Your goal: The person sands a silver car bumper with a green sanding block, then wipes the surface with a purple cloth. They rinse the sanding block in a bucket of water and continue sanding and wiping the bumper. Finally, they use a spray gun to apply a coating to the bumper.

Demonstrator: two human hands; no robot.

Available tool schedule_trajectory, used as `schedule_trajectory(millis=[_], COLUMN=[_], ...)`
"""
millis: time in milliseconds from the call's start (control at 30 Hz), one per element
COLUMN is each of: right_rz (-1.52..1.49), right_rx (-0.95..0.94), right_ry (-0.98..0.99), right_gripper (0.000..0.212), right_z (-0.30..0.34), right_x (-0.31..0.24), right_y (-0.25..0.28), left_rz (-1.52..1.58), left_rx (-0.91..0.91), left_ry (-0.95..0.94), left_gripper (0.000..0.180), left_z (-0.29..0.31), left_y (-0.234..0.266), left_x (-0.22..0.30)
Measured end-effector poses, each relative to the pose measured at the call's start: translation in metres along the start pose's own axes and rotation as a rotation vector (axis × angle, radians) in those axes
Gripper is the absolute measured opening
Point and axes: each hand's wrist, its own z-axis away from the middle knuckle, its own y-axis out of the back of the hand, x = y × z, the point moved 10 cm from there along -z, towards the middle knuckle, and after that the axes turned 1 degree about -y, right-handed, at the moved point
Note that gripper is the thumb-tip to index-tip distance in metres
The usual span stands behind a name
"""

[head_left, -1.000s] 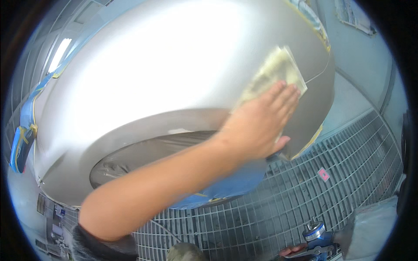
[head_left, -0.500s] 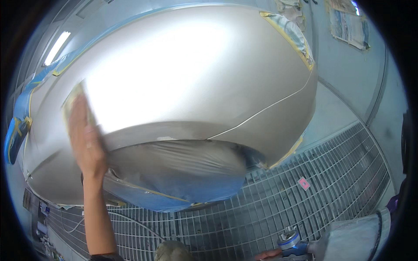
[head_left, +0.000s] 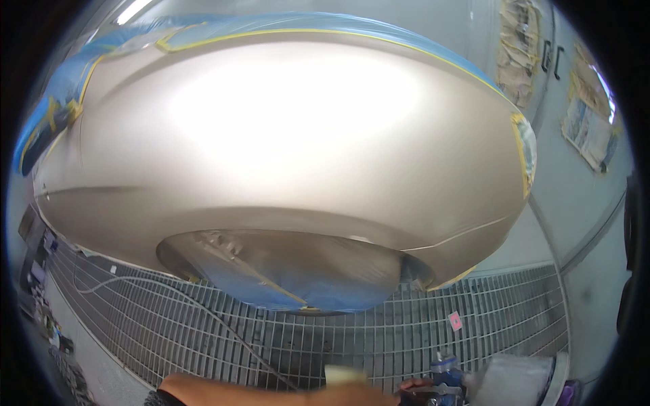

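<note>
A car's front fender (head_left: 284,176) in a silvery beige finish fills the middle, with a bright glare across it. Below its arch, the wheel is wrapped in blue film (head_left: 338,271) dusted with beige. My left forearm crosses the bottom edge, and my left hand (head_left: 362,396) is blurred and partly cut off. It grips a pale yellow cloth (head_left: 344,375), away from the panel. Beside it, my right hand (head_left: 412,387) has its fingers around a spray gun (head_left: 445,379) with blue parts. A cloudy whitish cup (head_left: 511,382) sits at the gun's right.
Blue masking film (head_left: 271,24) edged with yellow tape covers the car beyond the fender. A hose (head_left: 223,325) runs over the metal floor grating (head_left: 365,338), where a pink card (head_left: 455,321) lies. Masking paper hangs on the wall (head_left: 589,135) at right.
My left hand has left the fender's left side with the cloth and come down beside the spray gun. The view has shifted, showing more of the masked upper edge.
</note>
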Motion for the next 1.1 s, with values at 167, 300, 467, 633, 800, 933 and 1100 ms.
schedule_trajectory(millis=[167,300,467,633,800,933,1100], right_rz=[0.093,0.161,0.290,0.483,0.406,0.313,0.379], right_rx=[-0.099,-0.171,-0.115,0.172,0.278,0.127,0.260], right_ry=[-0.040,-0.057,-0.005,0.193,0.226,0.129,0.356], right_gripper=[0.099,0.100,0.101,0.102,0.096,0.093,0.086], right_z=[0.001,0.004,0.018,0.030,0.039,0.029,0.031], right_x=[0.025,0.053,0.038,0.003,0.007,0.018,-0.014], right_y=[-0.042,-0.078,-0.103,-0.111,-0.099,-0.131,-0.110], left_rz=[0.149,-0.247,0.000,0.073,0.093,0.115,0.138], left_rx=[0.309,0.123,0.127,0.171,0.158,0.151,0.150], left_ry=[-0.176,-0.277,-0.264,-0.247,-0.262,-0.246,-0.249], left_gripper=[0.026,0.036,0.023,0.022,0.022,0.022,0.021], left_z=[0.011,-0.025,0.055,0.092,0.096,0.097,0.093], left_y=[-0.116,-0.281,-0.211,-0.209,-0.209,-0.209,-0.209], left_x=[0.058,0.077,0.049,0.027,0.024,0.022,0.025])
